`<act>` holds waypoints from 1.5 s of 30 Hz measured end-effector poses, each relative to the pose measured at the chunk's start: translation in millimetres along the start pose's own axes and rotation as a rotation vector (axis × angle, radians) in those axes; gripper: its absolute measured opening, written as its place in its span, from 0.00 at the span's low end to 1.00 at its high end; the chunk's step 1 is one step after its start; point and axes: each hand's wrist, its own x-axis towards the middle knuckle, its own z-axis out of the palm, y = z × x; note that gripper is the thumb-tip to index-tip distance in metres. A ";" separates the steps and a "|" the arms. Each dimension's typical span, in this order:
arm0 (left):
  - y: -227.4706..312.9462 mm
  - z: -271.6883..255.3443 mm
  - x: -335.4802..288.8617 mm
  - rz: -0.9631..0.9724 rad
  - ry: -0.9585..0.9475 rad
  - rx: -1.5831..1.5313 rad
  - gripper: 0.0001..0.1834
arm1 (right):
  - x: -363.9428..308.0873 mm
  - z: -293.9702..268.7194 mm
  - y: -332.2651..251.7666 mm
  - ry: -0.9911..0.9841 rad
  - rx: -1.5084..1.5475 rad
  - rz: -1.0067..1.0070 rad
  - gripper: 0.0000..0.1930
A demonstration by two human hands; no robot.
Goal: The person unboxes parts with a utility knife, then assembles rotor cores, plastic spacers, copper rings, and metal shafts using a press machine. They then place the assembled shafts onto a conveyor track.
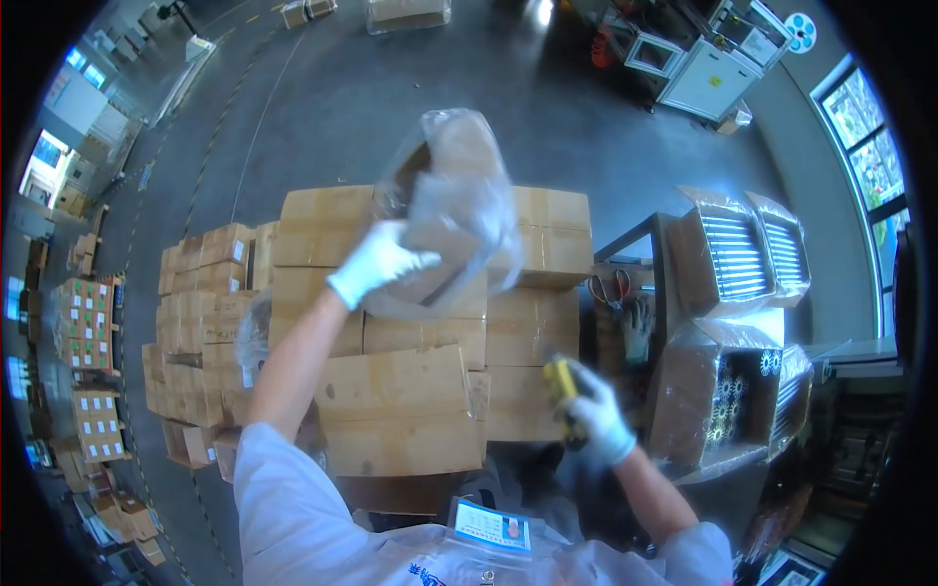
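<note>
There are two gloved hands (383,262), one yellow tool (561,383), one lifted plastic bag (457,210), one pair of scissors (619,286), one badge (490,524), one reel (799,32), one white machine (708,86) and two upper boxes of rods (733,256).

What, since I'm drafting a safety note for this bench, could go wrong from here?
Only the left hand holds the blurred, loose clear plastic, so it might slip or snag on the stacked cartons around it.

The right hand grips a yellow-and-black tool; its working end is too blurred to make out, but if it is sharp, it could nick the plastic or a glove.
</note>
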 end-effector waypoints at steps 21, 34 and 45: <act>-208.2 -21.3 -52.5 -0.108 0.538 0.090 0.50 | 268.5 154.8 -82.3 -0.288 -1.412 -0.789 0.26; -180.0 -8.0 -50.3 -0.423 0.445 -0.496 0.32 | 338.6 229.5 -108.7 -0.581 -1.893 -0.859 0.23; -210.4 3.5 -41.9 -0.396 0.480 -0.466 0.34 | 347.1 168.3 -117.2 -0.517 -2.084 -0.708 0.18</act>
